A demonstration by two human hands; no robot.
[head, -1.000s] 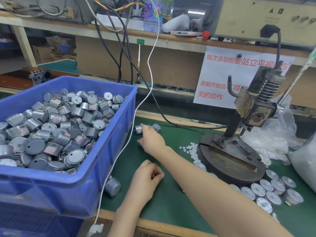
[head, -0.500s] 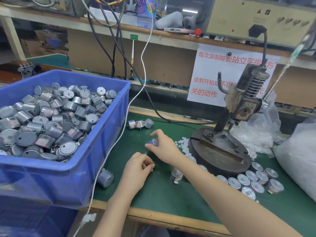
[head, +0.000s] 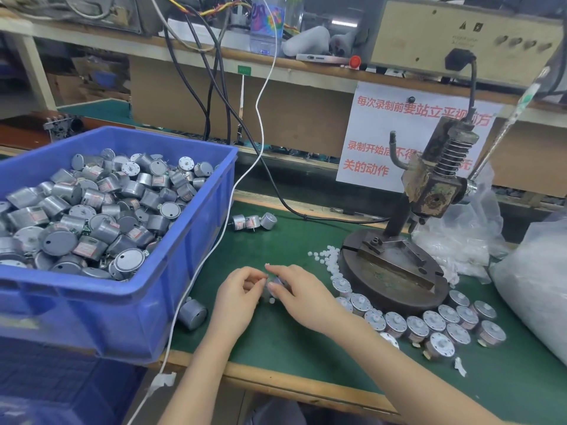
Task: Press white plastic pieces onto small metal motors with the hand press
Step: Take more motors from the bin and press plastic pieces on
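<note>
My right hand [head: 302,297] grips a small metal motor [head: 275,284] just above the green mat, in front of me. My left hand [head: 237,297] meets it from the left, fingertips pinching at the motor's face, where a small white plastic piece seems to sit; the piece itself is mostly hidden. A loose white piece [head: 271,300] lies under the hands. The hand press [head: 429,191] stands at the right on its round base [head: 395,277], nothing on its plate. White plastic pieces [head: 328,256] lie scattered beside the base.
A blue bin [head: 129,302] full of motors fills the left. Three motors [head: 253,222] lie behind my hands, one [head: 192,314] by the bin. Several motors with white tops [head: 429,323] line the base's front. Plastic bags [head: 527,289] sit at right. A white cable [head: 214,240] crosses the mat.
My right hand picked a motor from the far group and drew it back toward me. My left hand rose off the mat and closed in on the motor.
</note>
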